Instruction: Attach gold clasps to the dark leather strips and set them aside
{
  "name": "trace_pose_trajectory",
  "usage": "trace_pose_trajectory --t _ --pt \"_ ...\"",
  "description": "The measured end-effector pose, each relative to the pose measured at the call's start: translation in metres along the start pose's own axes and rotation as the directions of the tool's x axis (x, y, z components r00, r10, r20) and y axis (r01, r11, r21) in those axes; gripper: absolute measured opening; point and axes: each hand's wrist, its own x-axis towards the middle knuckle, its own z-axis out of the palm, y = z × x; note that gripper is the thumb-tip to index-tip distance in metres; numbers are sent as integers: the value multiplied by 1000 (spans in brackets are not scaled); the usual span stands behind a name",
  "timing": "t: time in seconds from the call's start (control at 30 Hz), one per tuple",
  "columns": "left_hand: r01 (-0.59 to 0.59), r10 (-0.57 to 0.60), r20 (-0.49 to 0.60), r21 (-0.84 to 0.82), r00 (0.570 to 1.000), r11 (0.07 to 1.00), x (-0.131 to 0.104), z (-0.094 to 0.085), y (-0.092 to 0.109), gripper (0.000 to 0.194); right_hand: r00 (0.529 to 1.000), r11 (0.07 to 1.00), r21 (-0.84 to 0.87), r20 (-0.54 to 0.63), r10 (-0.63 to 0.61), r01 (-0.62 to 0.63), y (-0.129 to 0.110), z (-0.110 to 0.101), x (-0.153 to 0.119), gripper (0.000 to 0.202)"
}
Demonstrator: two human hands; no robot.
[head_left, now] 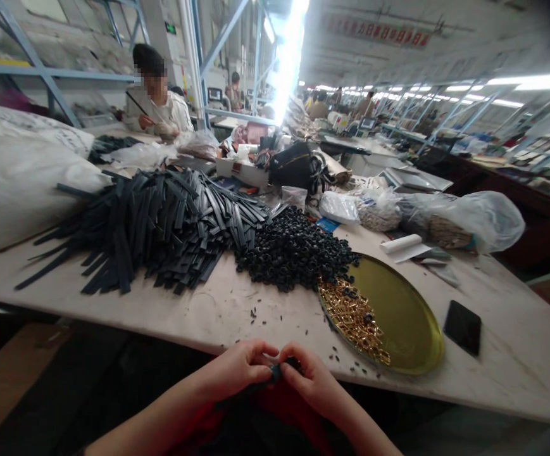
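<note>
Just off the table's front edge, my left hand (243, 367) pinches a small dark strip (275, 373) between thumb and fingers. My right hand (306, 373) meets it from the other side, its fingers pressed together on the same dark piece; fine detail there is hidden. Beyond my hands lies a heap of small black loops (293, 247). Left of that is a big pile of flat dark strips (161, 221). A round gold tray (402, 316) holds many small gold metal buckles (350, 316) along its left side.
A black phone (463, 328) lies right of the tray. Small dark scraps dot the table (208, 316) near its front edge. Plastic bags (483, 221), a black bag (293, 168) and a white sack (23, 177) stand farther back. A person (158, 107) sits across the table.
</note>
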Motion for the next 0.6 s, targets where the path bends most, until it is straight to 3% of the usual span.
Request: trace_pose_trajectory --t 0.13,0.23,0.3,0.37,0.47,0.6 --pt "-18 19 -41 37 999 999 1 2 -6 39 997 994 -104 73 -11 18 -6 -1 5 10" --pt "-29 29 -35 9 999 1000 3 2 -11 40 995 997 -71 96 5 2 -3 0 7 9" --pt "-19 21 -55 26 998 999 6 0 -13 36 997 1000 -26 71 9 -7 7 4 8 8" --pt "53 -43 -77 136 996 989 8 -4 -13 26 1000 1000 -14 25 -4 4 22 9 10 10" --pt "154 -137 -77 323 988 934 10 -7 -8 26 994 998 -55 -100 -47 42 42 16 14 15" --pt "138 -94 -118 451 989 882 13 -3 3 28 980 990 -90 -157 -126 113 50 19 16 18"
